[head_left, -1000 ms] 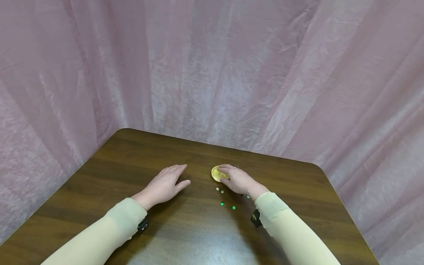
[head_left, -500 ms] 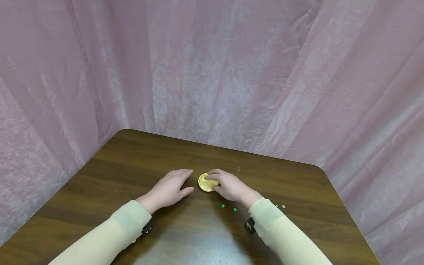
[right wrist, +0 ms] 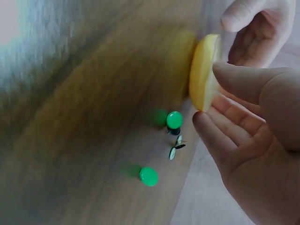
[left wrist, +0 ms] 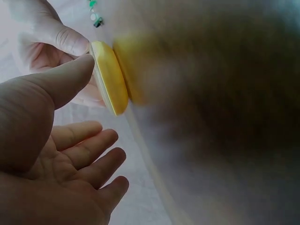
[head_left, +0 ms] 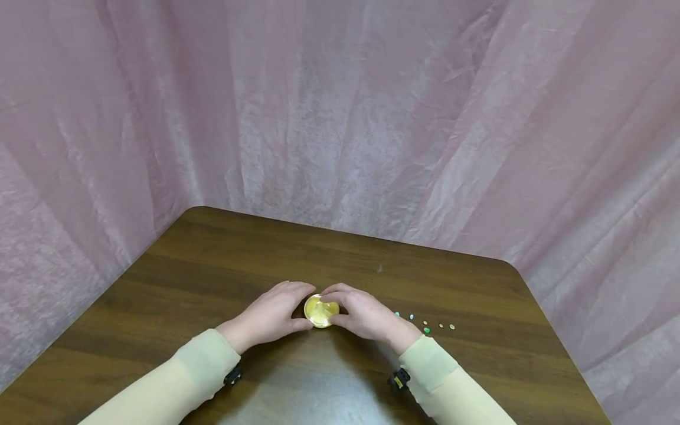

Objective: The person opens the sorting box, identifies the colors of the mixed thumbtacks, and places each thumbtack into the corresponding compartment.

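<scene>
A shallow round yellow dish [head_left: 321, 311] sits on the wooden table between the two hands. My right hand [head_left: 366, 313] holds its right rim, with the thumb against the edge and the fingers around the far side. On the other side, my left hand [head_left: 268, 316] curves loosely near the dish; in the right wrist view its thumb is a little apart from the rim. Small tack-like pieces lie beside the right hand, among them a green one [right wrist: 175, 120], another green one [right wrist: 148, 176] and a pale one [right wrist: 172, 153]. The right hand hides part of the dish.
Several small green and pale pieces lie right of the right wrist, including a green one [head_left: 427, 330]. Pink curtain [head_left: 340, 118] hangs behind and around the brown table [head_left: 239, 242]. Small black devices are strapped to both wrists.
The right hand has moved the dish left and nearer to the body, toward the left hand. The left hand has shifted slightly right and nearer. Different small pieces now show beside the right wrist.
</scene>
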A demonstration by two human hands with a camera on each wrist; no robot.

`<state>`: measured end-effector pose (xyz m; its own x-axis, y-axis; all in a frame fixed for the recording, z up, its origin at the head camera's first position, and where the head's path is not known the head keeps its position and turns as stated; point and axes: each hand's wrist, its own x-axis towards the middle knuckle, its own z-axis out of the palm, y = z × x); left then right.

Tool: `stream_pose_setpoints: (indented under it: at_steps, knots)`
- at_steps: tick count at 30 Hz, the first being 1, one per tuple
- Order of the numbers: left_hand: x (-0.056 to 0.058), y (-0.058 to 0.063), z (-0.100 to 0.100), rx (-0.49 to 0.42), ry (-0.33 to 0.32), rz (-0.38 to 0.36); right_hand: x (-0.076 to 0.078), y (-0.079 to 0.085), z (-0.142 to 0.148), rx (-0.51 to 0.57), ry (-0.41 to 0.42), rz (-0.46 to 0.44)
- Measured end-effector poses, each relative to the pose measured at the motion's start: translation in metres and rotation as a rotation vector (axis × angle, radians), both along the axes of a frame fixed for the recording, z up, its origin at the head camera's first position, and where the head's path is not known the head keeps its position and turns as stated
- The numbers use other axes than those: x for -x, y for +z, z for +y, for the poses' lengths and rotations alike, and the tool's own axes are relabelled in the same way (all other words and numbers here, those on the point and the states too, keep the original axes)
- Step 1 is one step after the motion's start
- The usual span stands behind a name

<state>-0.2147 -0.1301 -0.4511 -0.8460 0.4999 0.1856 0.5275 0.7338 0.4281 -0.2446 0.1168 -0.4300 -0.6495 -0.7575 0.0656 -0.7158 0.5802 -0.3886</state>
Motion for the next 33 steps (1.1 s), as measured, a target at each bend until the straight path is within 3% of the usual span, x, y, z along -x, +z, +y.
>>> stream_pose_setpoints:
  at_steps: [5, 10, 15, 21, 24, 33]
  knots:
    - [-0.008, 0.000, 0.000, -0.007, -0.063, 0.067, -0.009, 0.000, -0.001, 0.019, 0.010, -0.008]
    - [-0.015, 0.002, 0.002, 0.007, -0.097, 0.073, -0.019, 0.000, -0.002, 0.031, -0.005, -0.016]
    - [-0.019, 0.002, 0.002, 0.041, -0.099, 0.074, -0.030, -0.005, -0.005, 0.043, -0.029, 0.012]
    - [-0.026, 0.002, -0.005, 0.075, -0.104, 0.109, -0.046, -0.011, -0.018, 0.046, -0.140, 0.058]
    - [-0.030, 0.003, -0.011, 0.088, -0.101, 0.129, -0.052, -0.009, -0.027, 0.046, -0.157, 0.083]
    - [-0.030, 0.004, -0.021, 0.102, -0.084, 0.158, -0.048, -0.010, -0.041, 0.064, -0.154, 0.105]
